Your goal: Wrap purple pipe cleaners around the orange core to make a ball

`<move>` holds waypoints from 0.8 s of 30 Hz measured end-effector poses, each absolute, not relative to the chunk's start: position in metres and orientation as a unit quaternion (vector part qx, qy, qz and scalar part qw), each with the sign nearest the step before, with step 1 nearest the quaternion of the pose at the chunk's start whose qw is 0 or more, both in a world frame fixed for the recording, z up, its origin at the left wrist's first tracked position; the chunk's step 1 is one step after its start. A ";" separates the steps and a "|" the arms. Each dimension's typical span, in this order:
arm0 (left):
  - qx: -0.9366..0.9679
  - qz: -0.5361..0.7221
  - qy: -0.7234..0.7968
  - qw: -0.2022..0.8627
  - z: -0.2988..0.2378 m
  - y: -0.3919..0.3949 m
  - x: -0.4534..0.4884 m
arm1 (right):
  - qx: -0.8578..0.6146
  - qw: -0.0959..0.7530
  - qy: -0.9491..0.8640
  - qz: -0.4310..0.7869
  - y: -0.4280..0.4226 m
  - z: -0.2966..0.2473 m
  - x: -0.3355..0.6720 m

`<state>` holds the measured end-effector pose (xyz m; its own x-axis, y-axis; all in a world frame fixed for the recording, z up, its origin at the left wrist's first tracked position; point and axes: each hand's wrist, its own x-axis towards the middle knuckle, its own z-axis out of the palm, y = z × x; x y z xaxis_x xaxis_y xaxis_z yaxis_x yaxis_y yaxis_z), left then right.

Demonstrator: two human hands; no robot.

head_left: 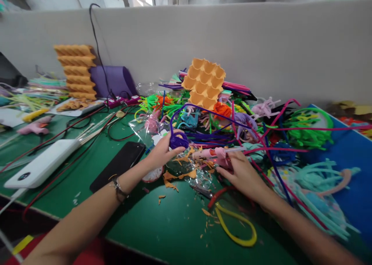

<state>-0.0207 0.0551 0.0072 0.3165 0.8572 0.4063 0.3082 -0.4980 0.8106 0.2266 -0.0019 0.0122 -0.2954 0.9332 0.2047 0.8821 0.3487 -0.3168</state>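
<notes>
With my left hand (160, 150) I am pinching a coiled purple pipe cleaner (178, 141) between thumb and fingers, above the green counter (162, 228). My right hand (241, 172) is closed around a pink glue gun (207, 153), whose nozzle points toward the coil but stays apart from it. Below them lie orange scraps (180, 176); nearer to me rests a yellow loop (252, 240). A black smartphone (117, 166) lies beside my left forearm.

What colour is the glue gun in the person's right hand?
Pink; the glue gun shows best in the head view, the only one here.
</notes>
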 end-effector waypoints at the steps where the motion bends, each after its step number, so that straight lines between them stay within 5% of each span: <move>1: 0.751 0.424 0.400 0.309 0.004 0.054 -0.020 | -0.564 0.182 -0.802 0.081 0.001 0.011 0.224; 14: 0.780 0.322 0.440 0.307 -0.005 0.050 -0.020 | -0.647 0.263 -0.699 0.153 0.009 0.042 0.237; 24: 0.830 0.297 0.386 0.271 -0.003 0.034 -0.014 | -0.708 0.309 -0.634 0.040 -0.008 0.027 0.224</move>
<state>-0.0136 0.0345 -0.0034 0.5251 0.8022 0.2843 0.4793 -0.5547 0.6801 0.2241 -0.0080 0.0270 0.1936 0.9223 0.3344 0.8724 -0.0059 -0.4888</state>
